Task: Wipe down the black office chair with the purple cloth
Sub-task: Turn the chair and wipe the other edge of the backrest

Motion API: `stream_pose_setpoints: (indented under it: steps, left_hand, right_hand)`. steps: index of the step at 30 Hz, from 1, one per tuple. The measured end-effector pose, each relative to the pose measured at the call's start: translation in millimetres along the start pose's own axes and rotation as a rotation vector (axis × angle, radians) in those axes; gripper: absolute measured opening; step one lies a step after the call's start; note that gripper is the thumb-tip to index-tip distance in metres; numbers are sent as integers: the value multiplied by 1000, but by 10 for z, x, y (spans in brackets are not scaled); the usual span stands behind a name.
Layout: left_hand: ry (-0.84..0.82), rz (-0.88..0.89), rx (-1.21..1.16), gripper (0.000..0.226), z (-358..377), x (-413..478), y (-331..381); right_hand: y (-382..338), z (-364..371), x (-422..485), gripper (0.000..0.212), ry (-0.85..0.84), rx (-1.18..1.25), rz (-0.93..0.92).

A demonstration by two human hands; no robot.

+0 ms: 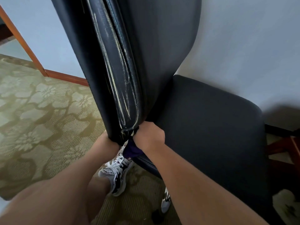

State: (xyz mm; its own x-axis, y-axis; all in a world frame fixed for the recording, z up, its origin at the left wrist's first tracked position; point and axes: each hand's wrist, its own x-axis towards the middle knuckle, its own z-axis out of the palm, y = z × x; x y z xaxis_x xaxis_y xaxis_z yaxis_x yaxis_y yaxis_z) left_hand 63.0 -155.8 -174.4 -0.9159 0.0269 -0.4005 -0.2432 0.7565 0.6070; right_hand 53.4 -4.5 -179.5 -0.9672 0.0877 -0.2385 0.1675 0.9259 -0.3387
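The black office chair (123, 88) has grained, faintly glossy leather-like upholstery, cracked into pale streaks along the backrest edge. Its seat (211, 127) looks matt and smooth. The purple cloth (133, 151) is soft fabric. The carpet (40, 111) is woven and the skirting (68, 77) is varnished wood.

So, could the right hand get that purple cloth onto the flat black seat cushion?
Likely yes: the right hand, gripping the purple cloth, sits right beside the flat black seat cushion, whose top lies bare.
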Motion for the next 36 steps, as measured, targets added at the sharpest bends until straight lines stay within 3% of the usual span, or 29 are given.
stream_pose_setpoints:
  steps: [7,13,20,24,32,36]
  left_hand:
    - [16,32,87,16,37,18,-47]
    - [14,23,100,8,52,151,-130]
    - [36,-8,63,14,76,242,-134]
    - [14,-25,109,20,58,236,-98]
    - [18,23,-62,15,-19,163,7]
    - [27,36,-109,11,-7,104,7]
  right_hand:
    - [289,-74,233,9,163,-54,-54]
    - [564,-410,841,20,231,-85,73]
    - [620,-520,1210,24,246,-40,199]
    - [538,-463,1081,24,197,7,227]
    - [121,-119,276,34,-29,-29,58]
    - [-25,11,-199,70,-85,22,45]
